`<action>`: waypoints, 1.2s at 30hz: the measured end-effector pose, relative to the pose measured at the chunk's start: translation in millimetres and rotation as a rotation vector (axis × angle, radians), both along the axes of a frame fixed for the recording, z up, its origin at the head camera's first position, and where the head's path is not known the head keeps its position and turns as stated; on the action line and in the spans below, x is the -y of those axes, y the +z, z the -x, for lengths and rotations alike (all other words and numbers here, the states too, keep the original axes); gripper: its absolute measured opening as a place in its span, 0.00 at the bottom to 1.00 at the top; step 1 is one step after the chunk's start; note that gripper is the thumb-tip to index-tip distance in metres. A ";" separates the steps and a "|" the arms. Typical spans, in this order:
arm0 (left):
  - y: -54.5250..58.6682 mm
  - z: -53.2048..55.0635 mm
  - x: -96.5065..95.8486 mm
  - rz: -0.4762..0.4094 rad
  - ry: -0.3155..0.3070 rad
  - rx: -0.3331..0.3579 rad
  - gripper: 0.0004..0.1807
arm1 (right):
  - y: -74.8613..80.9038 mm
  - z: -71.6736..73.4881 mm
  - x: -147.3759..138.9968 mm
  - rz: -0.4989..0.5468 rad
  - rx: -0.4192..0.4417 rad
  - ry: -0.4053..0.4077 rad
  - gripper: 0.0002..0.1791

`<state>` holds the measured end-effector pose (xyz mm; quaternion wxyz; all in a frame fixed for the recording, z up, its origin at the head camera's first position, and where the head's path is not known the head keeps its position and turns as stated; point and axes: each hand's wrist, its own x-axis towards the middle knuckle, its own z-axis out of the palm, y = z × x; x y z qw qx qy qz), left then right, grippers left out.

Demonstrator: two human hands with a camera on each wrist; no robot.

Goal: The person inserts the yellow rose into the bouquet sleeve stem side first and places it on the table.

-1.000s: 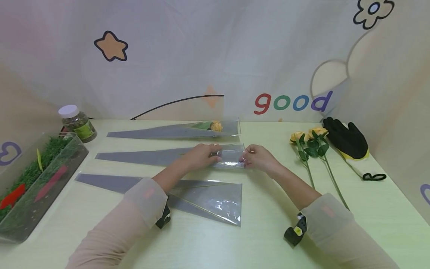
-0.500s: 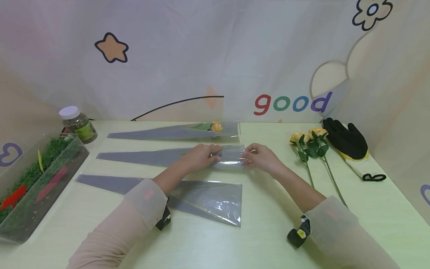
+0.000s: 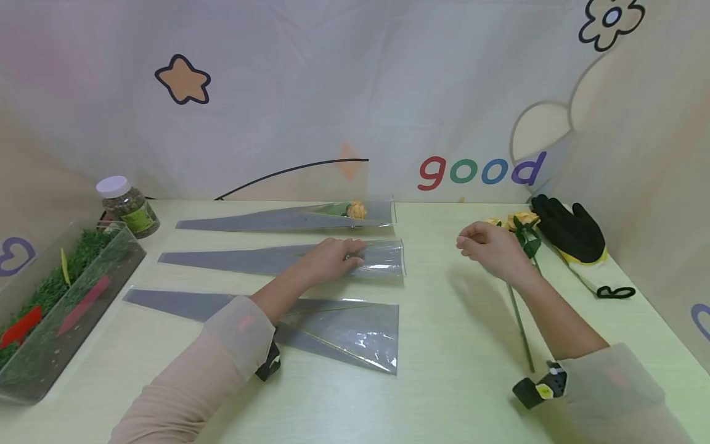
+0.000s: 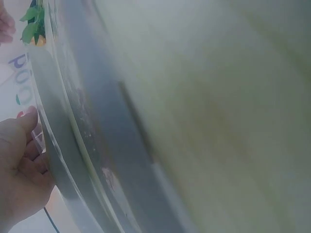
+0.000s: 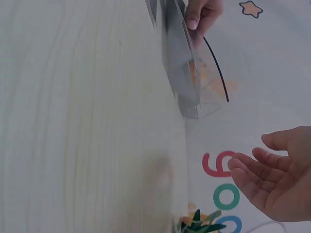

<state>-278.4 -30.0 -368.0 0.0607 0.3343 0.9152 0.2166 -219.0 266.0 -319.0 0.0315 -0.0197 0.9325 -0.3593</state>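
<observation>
My left hand grips the middle one of three long, tapered clear-and-grey flower sleeves, near its wide end. Its thumb and fingers lie around the sleeve, covering part of it. The right hand is over the table at the right, fingers loosely bent and holding nothing, as the right wrist view shows. Behind it are two yellow roses with green leaves; the hand hides part of them. The back sleeve holds one yellow rose. A flat front sleeve lies nearest me, partly under the left forearm.
At the far right lies a black and white work glove. On the left stand a clear box of artificial grass and a white-lidded jar. A printed cloth hangs behind the table.
The right hand has let go of the middle sleeve's wide end and moved right, to the loose roses. The left hand has stayed on the sleeve.
</observation>
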 end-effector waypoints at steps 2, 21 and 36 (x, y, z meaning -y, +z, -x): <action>-0.2 0.4 0.0 0.002 0.003 0.000 0.24 | 1.2 -2.6 -13.7 -0.042 -0.022 -0.012 0.20; -0.4 2.0 0.3 0.008 -0.001 0.013 0.24 | -26.2 4.4 -80.7 -0.183 0.247 -0.016 0.21; 0.8 0.3 1.1 0.006 0.000 0.015 0.25 | -39.0 17.0 -78.9 -0.065 0.244 -0.044 0.16</action>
